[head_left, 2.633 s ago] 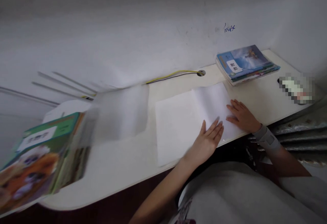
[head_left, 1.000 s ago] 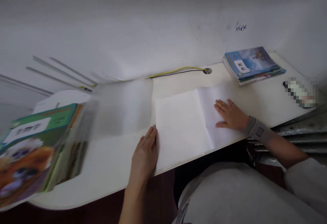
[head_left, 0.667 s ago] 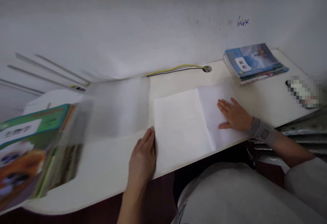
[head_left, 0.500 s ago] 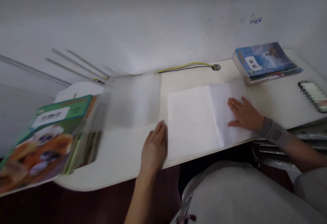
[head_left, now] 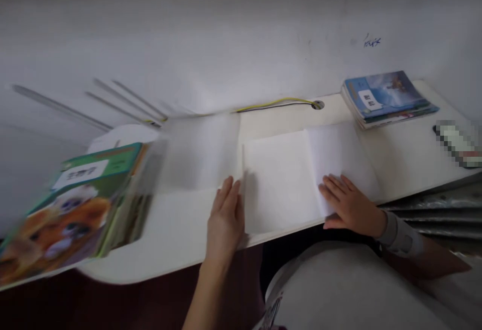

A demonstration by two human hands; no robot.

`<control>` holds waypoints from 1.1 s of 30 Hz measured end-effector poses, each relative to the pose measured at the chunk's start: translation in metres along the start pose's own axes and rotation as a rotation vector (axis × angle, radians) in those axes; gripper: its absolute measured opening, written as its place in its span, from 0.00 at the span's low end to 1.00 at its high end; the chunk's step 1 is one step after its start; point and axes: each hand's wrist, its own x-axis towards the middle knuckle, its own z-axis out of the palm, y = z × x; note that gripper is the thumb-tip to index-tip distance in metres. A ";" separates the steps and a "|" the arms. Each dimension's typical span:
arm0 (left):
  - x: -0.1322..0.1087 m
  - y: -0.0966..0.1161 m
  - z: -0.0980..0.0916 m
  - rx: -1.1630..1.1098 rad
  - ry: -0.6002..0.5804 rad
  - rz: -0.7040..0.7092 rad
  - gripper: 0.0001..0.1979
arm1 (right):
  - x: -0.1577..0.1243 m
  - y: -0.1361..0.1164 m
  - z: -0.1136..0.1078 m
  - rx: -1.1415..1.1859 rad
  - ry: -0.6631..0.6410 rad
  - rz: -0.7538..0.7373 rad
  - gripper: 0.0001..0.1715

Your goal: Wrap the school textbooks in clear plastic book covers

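Observation:
A white page or board (head_left: 280, 184) lies flat before me, with a translucent whitish flap (head_left: 339, 154) along its right side. I cannot tell whether it is a book or loose sheets. My right hand (head_left: 350, 207) rests palm down on the flap's lower part, close to the fold, with its fingers stretched and nothing held. Along the page's left edge stands my left hand (head_left: 227, 217), fingers straight and close together, its inner side hidden. Left of it, a translucent sheet (head_left: 201, 154) lies on the white desk (head_left: 176, 234).
A stack of books with a green cover (head_left: 86, 204) stands at the left. Blue-covered books (head_left: 387, 94) are stacked at the back right, near a phone (head_left: 457, 144). A yellow cable (head_left: 274, 103) runs along the wall into a desk hole (head_left: 318, 104).
My right hand has slid down and left over the flap toward the fold and the front edge. My left hand stays by the page's left edge. The view has shifted slightly.

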 end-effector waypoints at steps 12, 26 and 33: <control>0.004 0.017 -0.025 -0.151 -0.209 -0.141 0.26 | -0.002 0.004 0.007 0.074 0.039 -0.027 0.38; -0.010 0.013 0.007 -0.189 -0.131 -0.270 0.28 | -0.031 -0.007 -0.003 -0.132 0.352 0.098 0.14; -0.012 0.002 0.018 -0.189 -0.150 -0.233 0.29 | -0.037 -0.003 -0.010 -0.089 0.259 0.103 0.12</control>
